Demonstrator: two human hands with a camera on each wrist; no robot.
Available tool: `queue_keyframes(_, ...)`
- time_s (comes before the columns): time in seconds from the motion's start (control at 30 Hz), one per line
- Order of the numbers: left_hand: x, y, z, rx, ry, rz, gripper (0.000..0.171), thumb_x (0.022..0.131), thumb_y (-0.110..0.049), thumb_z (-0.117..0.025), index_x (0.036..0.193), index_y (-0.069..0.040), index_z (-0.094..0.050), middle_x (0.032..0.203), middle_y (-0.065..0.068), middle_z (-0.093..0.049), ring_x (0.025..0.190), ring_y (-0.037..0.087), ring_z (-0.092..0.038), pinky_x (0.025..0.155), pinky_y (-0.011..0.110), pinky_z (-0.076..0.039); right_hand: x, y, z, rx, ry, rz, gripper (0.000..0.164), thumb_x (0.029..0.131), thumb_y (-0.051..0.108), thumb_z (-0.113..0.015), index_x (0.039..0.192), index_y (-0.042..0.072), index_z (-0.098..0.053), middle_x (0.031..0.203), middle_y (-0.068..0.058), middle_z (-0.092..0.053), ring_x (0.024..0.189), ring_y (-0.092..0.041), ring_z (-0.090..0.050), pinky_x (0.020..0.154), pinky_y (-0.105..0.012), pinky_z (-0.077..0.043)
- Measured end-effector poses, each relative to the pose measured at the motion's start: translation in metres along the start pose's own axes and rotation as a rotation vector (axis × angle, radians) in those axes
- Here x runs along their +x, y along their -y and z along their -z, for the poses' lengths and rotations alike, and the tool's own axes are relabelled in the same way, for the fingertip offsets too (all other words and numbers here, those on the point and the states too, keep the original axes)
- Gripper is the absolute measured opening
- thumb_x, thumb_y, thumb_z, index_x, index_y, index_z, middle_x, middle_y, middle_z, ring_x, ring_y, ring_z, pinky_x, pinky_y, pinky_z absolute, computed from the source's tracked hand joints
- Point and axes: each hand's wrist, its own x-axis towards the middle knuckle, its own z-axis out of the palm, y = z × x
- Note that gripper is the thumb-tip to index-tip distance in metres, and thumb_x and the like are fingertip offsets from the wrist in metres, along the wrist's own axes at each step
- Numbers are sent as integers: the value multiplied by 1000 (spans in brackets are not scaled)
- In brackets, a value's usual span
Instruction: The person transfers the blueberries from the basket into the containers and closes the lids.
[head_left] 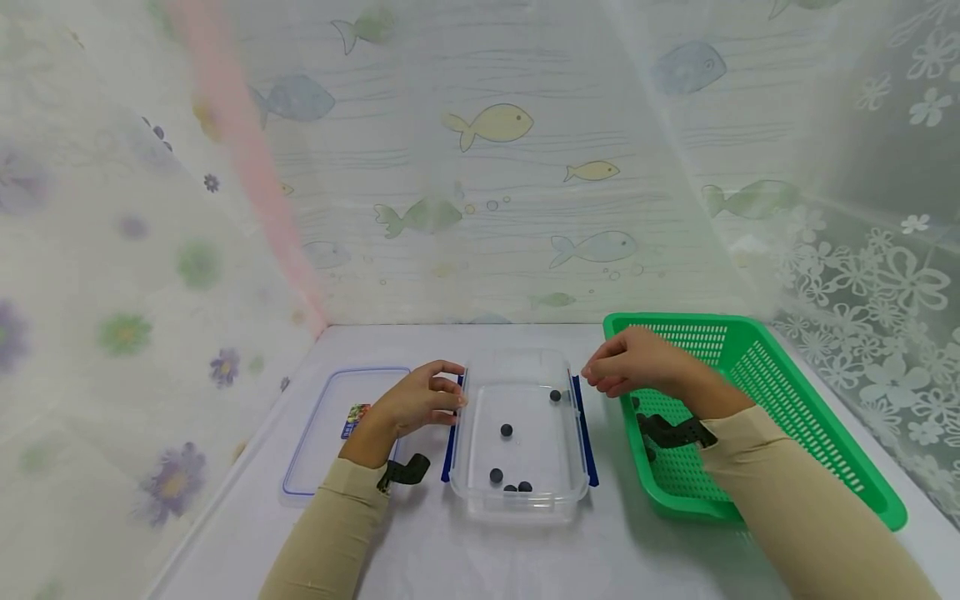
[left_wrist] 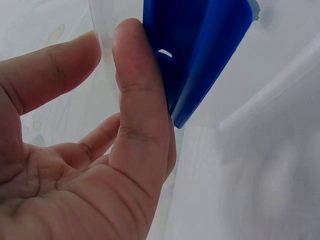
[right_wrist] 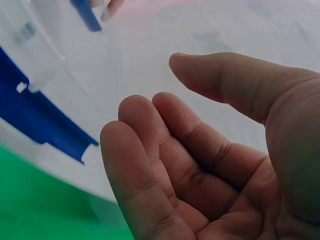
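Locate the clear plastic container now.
In the head view, the clear plastic container sits near the centre, between the blue-rimmed lid and the green basket.

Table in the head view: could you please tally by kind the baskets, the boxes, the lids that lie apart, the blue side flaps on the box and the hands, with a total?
Green basket: 1
Clear box: 1
Lid: 1
Blue side flaps: 2
Hands, left hand and right hand: 2
Total: 7

Green basket, clear box, blue latches, dark balls, fish-patterned curtain
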Motion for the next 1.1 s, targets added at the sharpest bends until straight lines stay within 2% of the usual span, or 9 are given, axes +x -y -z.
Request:
queue_keyframes(0.43,1,0,-1,-7,5,7,68,94,-4,-73,153,-4,-39,109,12,-61,95,22,-66,85,37,-64,-17,-26,26,15,-32,-42,34,99,25,-68,122,0,-71,116,-12,-75,96,-22,-74,88,-42,-63)
queue_keyframes(0.6,0,-1,-2,-12,8,4,67,94,-3,-72,153,-4,-40,109,12,-61,95,22,-66,84,37,-64,-18,-38,33,-7,-32,-60,29,100,28,-69,108,0,-73,120,-13,-74,100,-24,-73,90,-44,-63)
queue_keyframes(0.7,-1,-1,-2,-14,9,1,67,95,-4,-72,153,-4,-40,109,12,-61,95,23,-66,84,37,-64,-17,-46,36,-21,-35,-65,29,99,28,-69,107,1,-74,119,-13,-73,100,-26,-73,89,-43,-63)
queue_keyframes(0.87,-3,-1,-1,-10,9,-4,67,95,-4,-73,153,-3,-39,109,12,-61,97,24,-66,85,37,-64,-17,-58,41,-45,-9,-79,36,100,28,-67,119,-2,-72,115,-14,-74,100,-25,-73,87,-42,-64)
queue_keyframes(1.1,-2,-1,-1,-12,10,-2,66,94,-3,-72,153,-4,-40,110,12,-62,96,23,-66,85,37,-64,-16,-74,43,-82,39,-126,34,99,23,-68,116,-6,-73,110,-16,-74,91,-25,-73,82,-42,-64)
